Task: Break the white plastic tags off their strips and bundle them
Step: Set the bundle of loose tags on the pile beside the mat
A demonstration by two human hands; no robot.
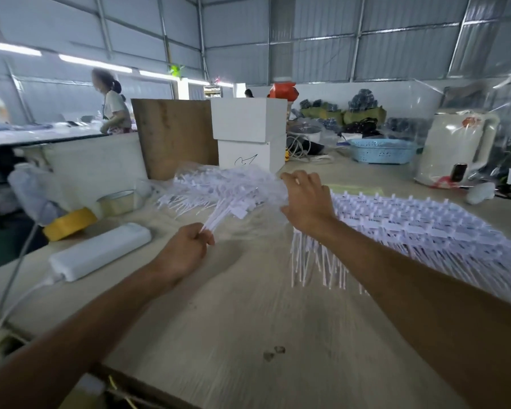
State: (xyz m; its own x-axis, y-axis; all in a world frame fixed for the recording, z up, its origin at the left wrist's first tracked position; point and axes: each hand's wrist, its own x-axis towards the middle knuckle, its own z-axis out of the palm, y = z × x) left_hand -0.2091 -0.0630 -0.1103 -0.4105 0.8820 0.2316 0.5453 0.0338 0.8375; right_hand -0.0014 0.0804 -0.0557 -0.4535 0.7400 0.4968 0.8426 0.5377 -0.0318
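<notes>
My left hand (189, 246) grips the thin tails of a bundle of white plastic tags (233, 203), which fans up and to the right. My right hand (306, 199) reaches over the flat heads at the bundle's far end, fingers curled on them. Behind the bundle lies a loose heap of separated tags (207, 184) on clear plastic. To the right, a wide stack of tags still on their strips (410, 231) lies on the wooden table (248, 320), tails pointing toward me.
A white power strip (101, 253) with its cable lies at the left, beside yellow tape (68, 224) and a clear tape roll (120, 200). White boxes (248, 134), a brown board (174, 137), a blue basket (381, 150) and a wrapped kettle (457, 143) stand behind. A person (114, 106) works far left.
</notes>
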